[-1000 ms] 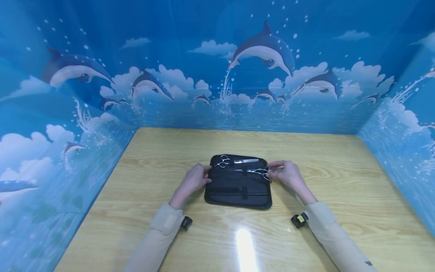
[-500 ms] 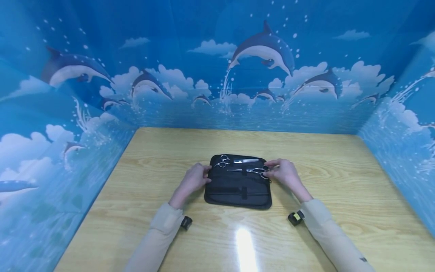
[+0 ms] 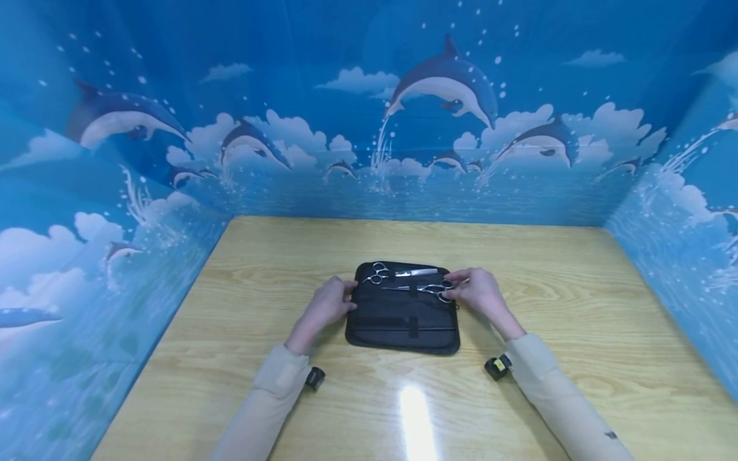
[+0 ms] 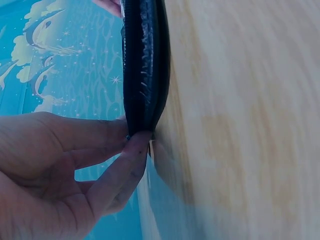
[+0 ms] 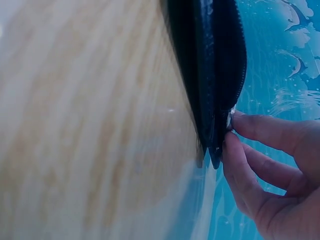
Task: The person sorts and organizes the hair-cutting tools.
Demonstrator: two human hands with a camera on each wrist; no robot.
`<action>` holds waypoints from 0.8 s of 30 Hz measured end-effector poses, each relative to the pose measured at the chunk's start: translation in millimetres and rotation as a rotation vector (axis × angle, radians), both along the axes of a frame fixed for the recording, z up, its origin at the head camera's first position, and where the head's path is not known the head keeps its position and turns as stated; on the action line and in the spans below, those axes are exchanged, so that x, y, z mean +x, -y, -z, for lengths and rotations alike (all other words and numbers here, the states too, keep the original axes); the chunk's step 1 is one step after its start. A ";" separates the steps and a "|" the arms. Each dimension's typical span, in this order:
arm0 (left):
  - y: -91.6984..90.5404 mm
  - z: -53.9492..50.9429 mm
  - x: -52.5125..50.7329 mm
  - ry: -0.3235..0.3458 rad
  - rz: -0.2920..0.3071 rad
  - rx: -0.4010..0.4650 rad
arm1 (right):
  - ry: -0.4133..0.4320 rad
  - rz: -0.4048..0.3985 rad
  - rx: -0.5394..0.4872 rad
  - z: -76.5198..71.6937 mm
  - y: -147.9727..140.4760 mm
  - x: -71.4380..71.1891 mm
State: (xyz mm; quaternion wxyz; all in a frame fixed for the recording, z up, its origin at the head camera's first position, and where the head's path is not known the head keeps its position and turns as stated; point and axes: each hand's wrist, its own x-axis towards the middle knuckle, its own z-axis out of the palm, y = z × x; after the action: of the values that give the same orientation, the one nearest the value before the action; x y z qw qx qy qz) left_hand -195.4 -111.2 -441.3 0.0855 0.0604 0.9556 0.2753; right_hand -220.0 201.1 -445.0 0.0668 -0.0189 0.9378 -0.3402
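A black zip case (image 3: 392,308) lies opened flat on the table. My left hand (image 3: 328,301) pinches its left edge; the left wrist view shows thumb and fingers on the edge of the case (image 4: 142,75). On the right, my right hand (image 3: 478,293) pinches the finger rings of silver scissors (image 3: 425,289), whose blades point left through a strap on the case. A second pair of scissors (image 3: 377,275) sits above, rings to the left, partly covered by a strap. In the right wrist view, fingertips (image 5: 242,120) are at the case's edge and mostly hide the rings.
The case stands on a light wooden table (image 3: 277,256) with a glare spot near its front. Blue dolphin-print walls (image 3: 346,128) enclose the back and sides. A small black device (image 3: 497,367) is strapped at each wrist.
My right hand has moved slightly left, sliding the lower scissors further left across the case. My left hand stays at the case's left edge.
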 end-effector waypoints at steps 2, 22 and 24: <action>0.2 0.1 0.4 0.008 -0.006 0.001 | 0.005 -0.002 0.004 0.0 1.1 -0.7; 1.8 1.1 0.2 0.000 -0.007 0.004 | -0.049 -0.089 0.042 2.1 15.3 -7.8; 1.0 1.7 -0.3 -0.002 -0.003 0.000 | -0.063 -0.103 0.053 2.9 17.3 -8.2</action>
State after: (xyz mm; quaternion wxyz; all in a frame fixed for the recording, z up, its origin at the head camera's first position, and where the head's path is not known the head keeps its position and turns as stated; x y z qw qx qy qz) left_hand -195.7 -112.1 -443.0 0.0840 0.0592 0.9559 0.2752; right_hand -228.2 183.8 -447.9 0.0551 -0.0760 0.9459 -0.3105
